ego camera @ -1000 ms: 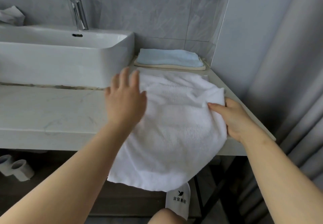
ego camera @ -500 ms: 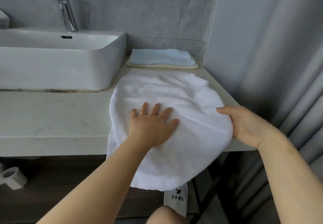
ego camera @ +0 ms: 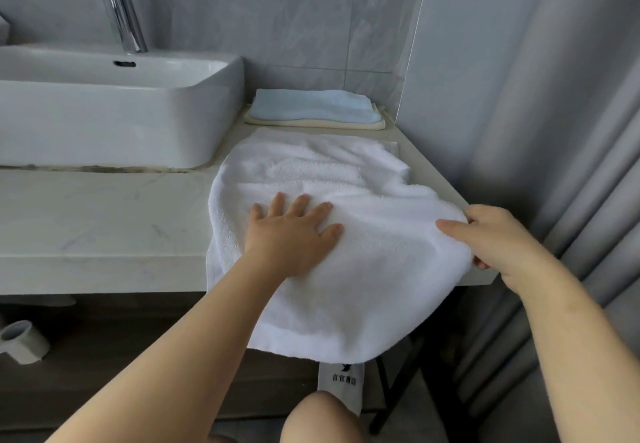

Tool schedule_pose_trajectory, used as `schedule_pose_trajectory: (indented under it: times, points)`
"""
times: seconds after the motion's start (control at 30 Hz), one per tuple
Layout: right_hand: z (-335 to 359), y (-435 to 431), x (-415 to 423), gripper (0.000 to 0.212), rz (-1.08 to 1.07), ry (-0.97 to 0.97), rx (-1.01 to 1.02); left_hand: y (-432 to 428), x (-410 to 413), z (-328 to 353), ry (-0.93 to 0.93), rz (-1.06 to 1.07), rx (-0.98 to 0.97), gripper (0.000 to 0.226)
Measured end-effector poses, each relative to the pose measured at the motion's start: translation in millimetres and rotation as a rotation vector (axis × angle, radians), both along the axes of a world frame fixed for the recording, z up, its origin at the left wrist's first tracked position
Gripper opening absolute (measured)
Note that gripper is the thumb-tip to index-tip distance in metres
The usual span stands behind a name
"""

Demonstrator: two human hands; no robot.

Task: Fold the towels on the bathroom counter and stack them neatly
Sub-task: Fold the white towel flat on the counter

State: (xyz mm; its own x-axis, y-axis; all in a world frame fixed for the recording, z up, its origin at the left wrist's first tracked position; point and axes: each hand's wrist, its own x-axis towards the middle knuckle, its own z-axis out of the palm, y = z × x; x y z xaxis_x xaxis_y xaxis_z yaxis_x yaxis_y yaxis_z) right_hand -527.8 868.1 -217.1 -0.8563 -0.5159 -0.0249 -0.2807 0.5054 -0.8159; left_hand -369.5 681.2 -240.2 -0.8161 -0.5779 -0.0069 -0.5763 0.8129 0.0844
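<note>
Left hand (ego camera: 294,231): flat, fingers spread, palm down on the white towel (ego camera: 363,290), roughly mid-towel near the counter's front edge. Holds nothing, just presses.
Right hand (ego camera: 498,238): pinches the towel's right edge, thumb on top, fingers tucked under the fabric, at the counter's right front corner.
White towel: spread on the counter (ego camera: 104,221) right of the sink (ego camera: 104,120), rumpled at the far end, near end draped over the front edge and hanging. It lies under the left palm and left of the right hand.
Behind it, against the wall: blue towel (ego camera: 311,105) folded, stacked on a cream towel (ego camera: 311,125).
Faucet (ego camera: 121,10) above the sink. Slipper (ego camera: 341,382) below the hanging end.
</note>
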Motion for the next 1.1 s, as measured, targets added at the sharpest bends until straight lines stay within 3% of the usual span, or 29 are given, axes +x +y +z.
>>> schedule_pose_trajectory:
  times: [0.07, 0.17, 0.23, 0.33, 0.6, 0.7, 0.77, 0.83, 0.9, 1.03, 1.1]
  points:
    - [-3, -8, 5, 0.028, -0.104, 0.178, -0.021, -1, 2, -1, 0.006, -0.013, -0.005, 0.059]
    - [-2, -19, 20, 0.045, 0.075, 0.291, -0.144, -1, 3, -1, 0.013, -0.008, -0.002, 0.058]
    - [-7, -29, 21, 0.038, 0.163, 0.315, -0.019, -2, 2, -1, 0.020, 0.005, 0.011, 0.058]
    - [-15, -43, 16, 0.034, 0.102, 0.419, 0.281, -5, 3, 0, 0.018, 0.019, 0.018, 0.058]
    - [-16, -76, 2, 0.029, 0.066, 0.520, 0.295, -25, -4, 3, -0.017, 0.064, 0.073, 0.060]
    - [-12, -82, 13, 0.033, -0.028, 0.822, 0.448, -32, -8, 3, -0.024, 0.074, 0.077, 0.061]
    - [-13, -83, 26, 0.037, -0.006, 0.976, 0.403, -35, -10, 3, -0.018, 0.077, 0.071, 0.060]
    - [-17, -87, 37, 0.033, 0.178, 0.943, 0.380, -37, -12, 2, -0.005, 0.075, 0.076, 0.059]
    - [-22, -89, 42, 0.034, 0.345, 0.769, 0.394, -37, -12, 2, 0.070, 0.056, 0.070, 0.054]
    - [-22, -90, 35, 0.040, 0.393, 0.640, 0.415, -35, 7, 6, 0.565, 0.039, 0.187, 0.032]
    - [-22, -92, 33, 0.040, 0.392, 0.650, 0.423, -31, 23, 8, 0.645, -0.030, 0.187, 0.026]
